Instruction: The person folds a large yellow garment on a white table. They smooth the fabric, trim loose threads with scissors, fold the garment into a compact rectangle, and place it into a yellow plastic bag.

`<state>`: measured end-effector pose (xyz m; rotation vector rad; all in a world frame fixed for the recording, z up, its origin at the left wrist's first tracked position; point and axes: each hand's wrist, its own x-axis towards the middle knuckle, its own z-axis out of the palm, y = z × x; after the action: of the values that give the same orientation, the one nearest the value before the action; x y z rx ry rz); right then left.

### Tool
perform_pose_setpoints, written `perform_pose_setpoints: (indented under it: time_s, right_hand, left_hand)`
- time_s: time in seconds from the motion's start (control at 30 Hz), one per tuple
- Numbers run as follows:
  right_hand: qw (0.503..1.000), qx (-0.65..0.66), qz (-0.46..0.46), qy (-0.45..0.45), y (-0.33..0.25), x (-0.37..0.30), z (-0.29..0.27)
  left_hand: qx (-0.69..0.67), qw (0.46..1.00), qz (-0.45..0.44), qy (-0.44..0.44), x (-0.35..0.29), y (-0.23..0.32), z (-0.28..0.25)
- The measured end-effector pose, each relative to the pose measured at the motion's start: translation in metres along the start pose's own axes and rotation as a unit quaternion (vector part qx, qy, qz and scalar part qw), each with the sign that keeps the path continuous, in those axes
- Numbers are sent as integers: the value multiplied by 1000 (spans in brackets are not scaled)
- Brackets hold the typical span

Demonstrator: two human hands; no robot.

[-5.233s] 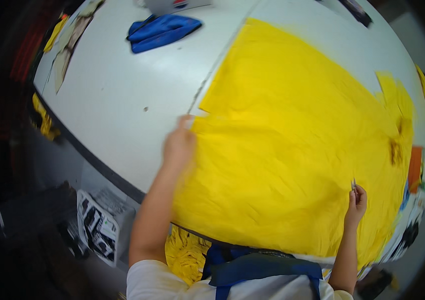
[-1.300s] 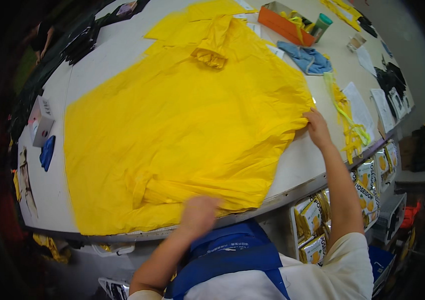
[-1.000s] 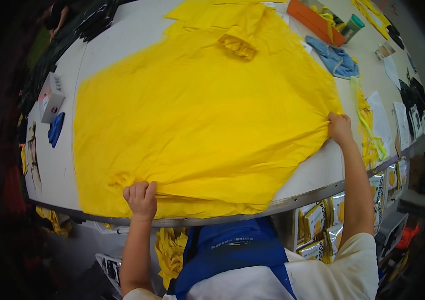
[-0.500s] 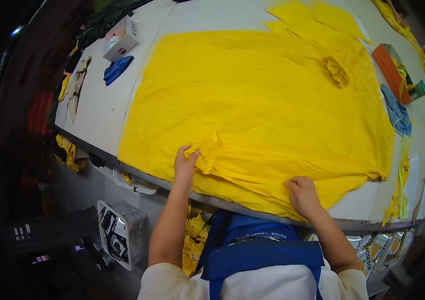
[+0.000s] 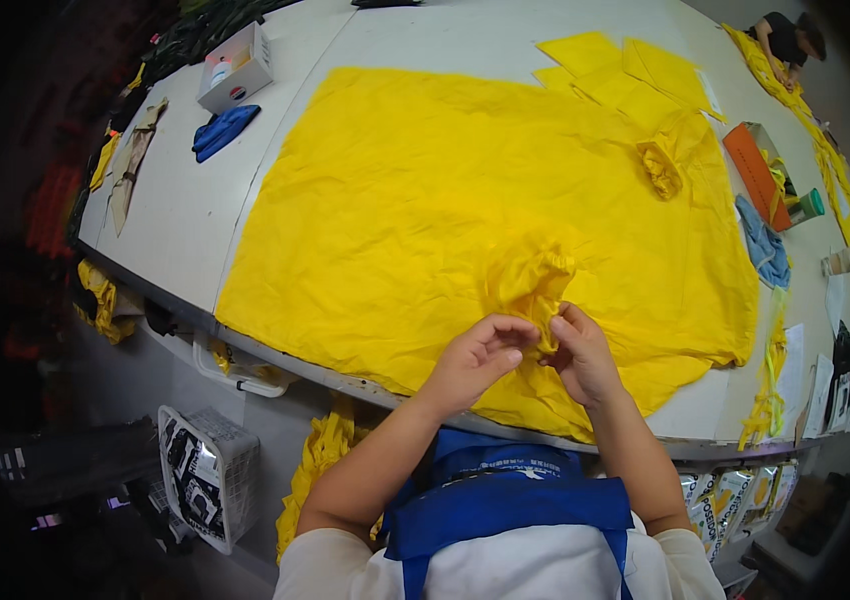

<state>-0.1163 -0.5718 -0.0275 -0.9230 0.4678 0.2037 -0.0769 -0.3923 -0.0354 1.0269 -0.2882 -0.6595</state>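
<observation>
A large sheet-like yellow garment [image 5: 395, 190] lies spread over the table, wrinkled along its near edge. Near its front middle, a gathered cuff [image 5: 550, 268] stands up from the fabric. My right hand [image 5: 587, 358] pinches the cloth just below this cuff between thumb and fingers. Close to it on the left is my left hand [image 5: 480, 365], fingers curved and apart from the thumb, with nothing visible in them. Whether its fingertips touch the cloth is hard to see. A second gathered cuff [image 5: 660, 168] lies at the garment's far right.
Folded yellow pieces [image 5: 625, 75] lie at the back. To the right are an orange box [image 5: 757, 172], light blue cloth [image 5: 763, 240] and yellow straps [image 5: 767, 400]. A white box [image 5: 235, 75] and blue cloth [image 5: 223, 133] sit left. Another person [image 5: 785, 45] leans over the table's far right.
My left hand has moved right from the front-left fabric, and my right hand slightly up and left. Both are now close together at a raised cuff, with cloth pinched in the right.
</observation>
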Motion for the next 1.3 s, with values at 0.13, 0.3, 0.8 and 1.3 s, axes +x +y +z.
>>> perform_pose_setpoints:
  time_s: [0.13, 0.3, 0.8, 1.3]
  right_hand:
    - [998, 53, -24, 15, 2, -5, -8]
    - [979, -126, -156, 30, 5, -18, -9]
    - [967, 168, -163, 102, -35, -40, -121]
    - [562, -628, -52, 535, -102, -68, -590]
  left_hand:
    - [-30, 990, -80, 111, 4, -14, 12]
    - [37, 961, -223, 159, 17, -6, 29]
    - [-246, 953, -163, 66, 38, 0, 69]
    - [-137, 969, -182, 101, 63, -6, 113]
